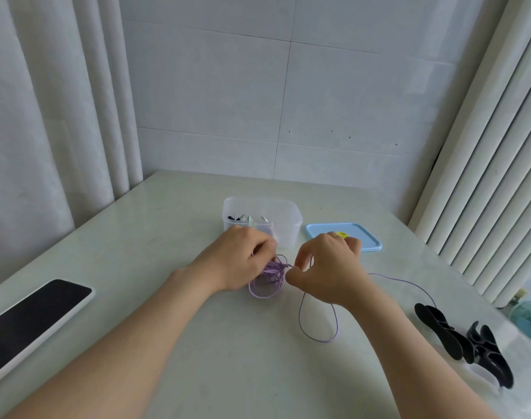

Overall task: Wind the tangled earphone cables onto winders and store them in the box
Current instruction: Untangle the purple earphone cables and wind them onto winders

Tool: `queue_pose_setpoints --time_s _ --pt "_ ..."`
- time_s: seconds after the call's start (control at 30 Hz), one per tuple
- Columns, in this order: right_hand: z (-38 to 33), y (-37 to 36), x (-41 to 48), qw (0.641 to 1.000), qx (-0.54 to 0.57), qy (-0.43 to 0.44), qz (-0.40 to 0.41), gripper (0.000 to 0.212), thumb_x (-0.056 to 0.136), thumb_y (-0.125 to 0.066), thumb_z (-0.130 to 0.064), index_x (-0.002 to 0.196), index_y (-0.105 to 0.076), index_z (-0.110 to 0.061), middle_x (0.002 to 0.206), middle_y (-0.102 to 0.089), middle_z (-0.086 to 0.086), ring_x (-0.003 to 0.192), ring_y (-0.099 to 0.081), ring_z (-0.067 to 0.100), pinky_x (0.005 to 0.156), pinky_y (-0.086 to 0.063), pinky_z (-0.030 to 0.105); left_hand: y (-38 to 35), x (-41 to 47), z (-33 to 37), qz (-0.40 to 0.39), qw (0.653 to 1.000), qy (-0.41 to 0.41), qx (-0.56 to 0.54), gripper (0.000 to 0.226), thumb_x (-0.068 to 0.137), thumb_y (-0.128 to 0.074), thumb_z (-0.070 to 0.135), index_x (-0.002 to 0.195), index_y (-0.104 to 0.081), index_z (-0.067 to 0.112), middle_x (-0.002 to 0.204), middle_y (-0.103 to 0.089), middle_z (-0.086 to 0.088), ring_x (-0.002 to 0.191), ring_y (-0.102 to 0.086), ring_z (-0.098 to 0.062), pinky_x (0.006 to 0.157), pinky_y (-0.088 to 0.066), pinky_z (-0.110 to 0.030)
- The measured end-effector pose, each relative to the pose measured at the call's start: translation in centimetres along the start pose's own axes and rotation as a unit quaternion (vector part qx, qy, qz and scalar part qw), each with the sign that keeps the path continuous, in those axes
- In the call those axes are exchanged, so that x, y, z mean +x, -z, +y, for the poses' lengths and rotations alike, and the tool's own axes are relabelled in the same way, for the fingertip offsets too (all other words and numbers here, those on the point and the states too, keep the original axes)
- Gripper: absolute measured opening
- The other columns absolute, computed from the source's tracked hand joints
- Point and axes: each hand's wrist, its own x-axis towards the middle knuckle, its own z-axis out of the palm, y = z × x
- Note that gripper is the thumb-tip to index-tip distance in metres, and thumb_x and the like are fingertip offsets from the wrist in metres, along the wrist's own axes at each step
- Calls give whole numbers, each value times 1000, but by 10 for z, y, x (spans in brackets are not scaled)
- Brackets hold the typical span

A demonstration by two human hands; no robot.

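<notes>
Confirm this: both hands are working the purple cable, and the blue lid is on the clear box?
No. The head view shows the blue lid on the table beside the clear box. The left hand and right hand do work the purple cable.

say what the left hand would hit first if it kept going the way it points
Probably the clear box, just beyond the left hand, which grips the purple cable tangle; the gap between them is unclear.

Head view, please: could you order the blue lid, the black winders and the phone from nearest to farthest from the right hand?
1. Blue lid, just behind the right hand.
2. Black winders, towards the table's right near corner.
3. Phone, far across on the left edge.
</notes>
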Motion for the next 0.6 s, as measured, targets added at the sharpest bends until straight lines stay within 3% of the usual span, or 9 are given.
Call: queue_pose_setpoints --time_s 0.07,0.13,0.23,0.27,0.37,0.5,0.6 --pt "2 1 1 1000 26 7 -5 15 72 -68 -43 68 -69 -28 70 -69 -11 86 -59 15 100 -40 38 3 2 -2 0 999 33 -7 26 97 -50 23 82 -70 18 72 -69 6 64 -60 -9 64 -50 -34" --pt "4 4 2 995 95 5 -6 12 70 -71 -36 64 -67 -26 63 -68 -10 76 -62 14 84 -51 33 6 0 0 -32 998 52 -20 20 92 -55 10 91 -71 22 85 -74 9 59 -59 3 61 -44 -18" --pt "4 6 3 988 155 -11 5 10 74 -71 -26 66 -68 -23 55 -63 -7 63 -57 8 62 -49 24 7 -2 3 -70 996 48 -39 17 90 -61 8 99 -69 20 95 -72 13 56 -54 12 54 -37 -8" --pt "5 6 4 987 157 -12 1 8 77 -69 -24 69 -69 -23 54 -62 -6 61 -54 9 62 -48 23 6 -3 4 -72 995 48 -39 15 90 -64 11 100 -68 22 86 -69 20 55 -53 12 54 -37 -8" --pt "6 2 4 991 131 2 -31 17 85 -59 -18 76 -72 -27 47 -56 -10 60 -47 13 82 -49 31 5 -5 8 -56 997 37 -21 13 90 -69 19 100 -65 26 63 -57 38 54 -50 4 54 -35 -11" --pt "2 1 3 991 132 7 -28 22 86 -58 -17 67 -64 -28 51 -57 -9 62 -50 11 84 -51 34 6 -6 10 -4 999 -32 6 16 85 -72 24 96 -62 26 89 -58 23 74 -53 13 66 -35 -10" --pt "-2 1 3 979 197 -11 -44 19 82 -57 -15 69 -70 -21 61 -71 -6 68 -66 14 72 -58 33 2 -5 9 12 998 -51 23 22 83 -73 31 96 -56 30 96 -57 19 81 -53 10 68 -39 -14"
